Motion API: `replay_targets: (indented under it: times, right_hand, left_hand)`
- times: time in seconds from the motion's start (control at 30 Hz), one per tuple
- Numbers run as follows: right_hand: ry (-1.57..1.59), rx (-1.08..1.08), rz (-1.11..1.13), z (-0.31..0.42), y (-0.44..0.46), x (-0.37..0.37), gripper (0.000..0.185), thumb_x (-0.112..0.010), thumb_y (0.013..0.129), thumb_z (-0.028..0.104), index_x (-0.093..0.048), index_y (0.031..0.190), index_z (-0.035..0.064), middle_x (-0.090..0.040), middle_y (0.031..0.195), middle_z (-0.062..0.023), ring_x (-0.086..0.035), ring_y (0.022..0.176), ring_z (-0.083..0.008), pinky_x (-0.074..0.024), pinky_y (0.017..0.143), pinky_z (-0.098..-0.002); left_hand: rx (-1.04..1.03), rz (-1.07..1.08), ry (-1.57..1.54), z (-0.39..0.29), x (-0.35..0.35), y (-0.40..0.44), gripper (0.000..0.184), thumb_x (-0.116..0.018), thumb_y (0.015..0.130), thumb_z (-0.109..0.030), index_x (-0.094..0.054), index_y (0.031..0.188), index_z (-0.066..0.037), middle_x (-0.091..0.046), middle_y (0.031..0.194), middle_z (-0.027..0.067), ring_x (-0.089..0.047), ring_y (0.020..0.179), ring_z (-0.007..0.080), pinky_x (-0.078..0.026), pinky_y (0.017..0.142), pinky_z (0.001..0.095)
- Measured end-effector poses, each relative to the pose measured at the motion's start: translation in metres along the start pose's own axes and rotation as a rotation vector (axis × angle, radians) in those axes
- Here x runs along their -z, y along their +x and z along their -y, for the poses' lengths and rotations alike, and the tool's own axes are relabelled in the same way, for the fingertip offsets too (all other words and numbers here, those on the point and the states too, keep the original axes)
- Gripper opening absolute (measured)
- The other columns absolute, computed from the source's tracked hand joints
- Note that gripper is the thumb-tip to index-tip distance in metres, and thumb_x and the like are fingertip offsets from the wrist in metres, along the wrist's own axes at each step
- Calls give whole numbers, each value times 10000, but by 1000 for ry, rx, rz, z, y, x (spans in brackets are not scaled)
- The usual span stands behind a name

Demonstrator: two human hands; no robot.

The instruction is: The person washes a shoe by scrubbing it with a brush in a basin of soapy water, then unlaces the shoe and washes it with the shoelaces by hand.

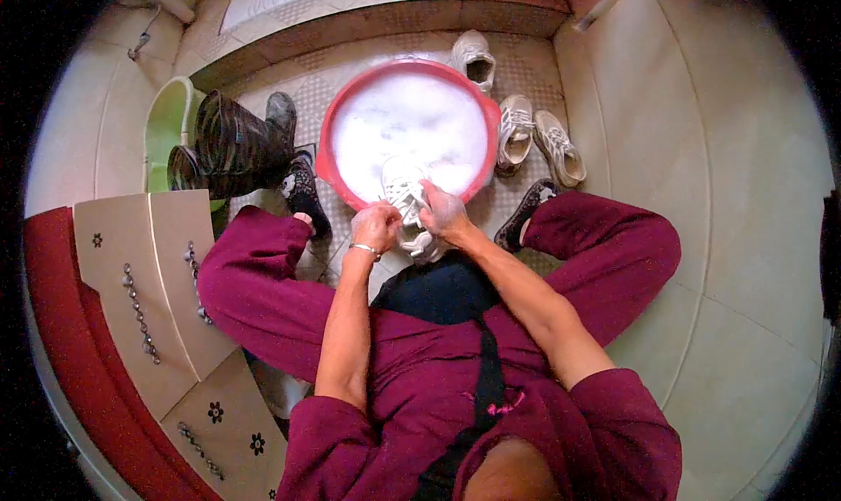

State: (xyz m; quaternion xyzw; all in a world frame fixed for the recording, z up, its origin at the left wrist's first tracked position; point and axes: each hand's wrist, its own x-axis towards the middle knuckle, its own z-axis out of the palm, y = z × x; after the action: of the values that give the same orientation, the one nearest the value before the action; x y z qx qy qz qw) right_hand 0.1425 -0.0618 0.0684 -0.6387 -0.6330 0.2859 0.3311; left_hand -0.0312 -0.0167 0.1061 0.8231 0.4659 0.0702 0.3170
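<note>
A white lace-up sneaker (405, 193) rests over the near rim of a red basin (326, 142), its toe toward the foam and its heel toward my lap. My left hand (377, 227) is closed at the sneaker's left side, fingers pinched near the laces; exactly what part they grip is too small to make out. On the other side, my right hand (445, 212) grips the sneaker by its laced upper, thumb on top. White suds (412, 116) fill the basin and also cling to the back of my right hand.
Several pale shoes, including a sneaker (515, 133), stand right of and behind the basin. At left are dark patterned boots (232, 137) and a green tub (171, 120). A beige cabinet (140, 291) flanks my left side; a tiled ledge (377, 30) runs behind.
</note>
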Motion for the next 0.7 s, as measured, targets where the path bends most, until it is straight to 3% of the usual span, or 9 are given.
replay_targets:
  times: [0.03,0.27,0.37,0.43,0.47,0.53,0.6,0.7]
  right_hand:
    - [3,92,-32,-5,0,-3,472,-541,672,108,-450,1111,-38,-552,847,-228,-558,763,-373,-456,680,-429]
    - [-90,49,138,-2,2,3,349,-541,676,122,-518,996,-16,-540,819,-214,-556,753,-365,-458,672,-431]
    - [-96,72,146,3,2,5,285,-540,680,110,-530,940,-6,-533,807,-205,-553,749,-362,-457,671,-430]
    - [-91,104,121,4,1,4,265,-533,685,94,-525,931,-3,-534,822,-205,-552,751,-363,-457,672,-430]
    - [-92,104,124,5,1,5,265,-533,685,94,-525,931,-3,-534,822,-205,-552,751,-363,-457,672,-430]
    - [-149,127,188,9,1,9,262,-526,685,77,-533,935,1,-531,795,-201,-550,745,-363,-456,666,-429]
    - [-144,180,148,13,1,7,255,-517,685,68,-540,930,4,-538,797,-199,-551,754,-363,-457,669,-427]
    - [-156,219,152,18,0,5,244,-497,688,53,-553,922,13,-554,796,-196,-554,764,-367,-457,675,-431]
  left_hand:
    - [5,-6,-12,1,0,-1,93,-617,670,-129,-609,705,-43,-546,686,121,-558,694,289,-433,620,375]
    - [16,129,15,2,16,-4,129,-628,681,-145,-606,751,-38,-541,690,127,-549,692,302,-430,636,381]
    - [38,247,51,2,22,-3,119,-640,684,-160,-632,767,-75,-600,775,118,-582,755,279,-449,674,369]
    - [261,336,-99,10,25,-5,123,-639,695,-163,-643,783,-77,-624,810,121,-599,757,271,-459,671,353]
    - [263,336,-101,17,27,-7,123,-639,695,-163,-643,783,-77,-624,810,121,-599,757,271,-459,671,353]
    - [338,147,-198,33,33,-8,159,-638,700,-194,-659,822,-93,-638,812,117,-613,768,257,-467,678,337]
    - [402,-112,-12,34,46,-1,220,-612,714,-246,-663,863,-93,-644,769,117,-624,719,245,-476,668,328]
    - [535,-110,-5,23,54,10,207,-625,738,-194,-649,863,-31,-653,811,127,-636,731,213,-481,674,308]
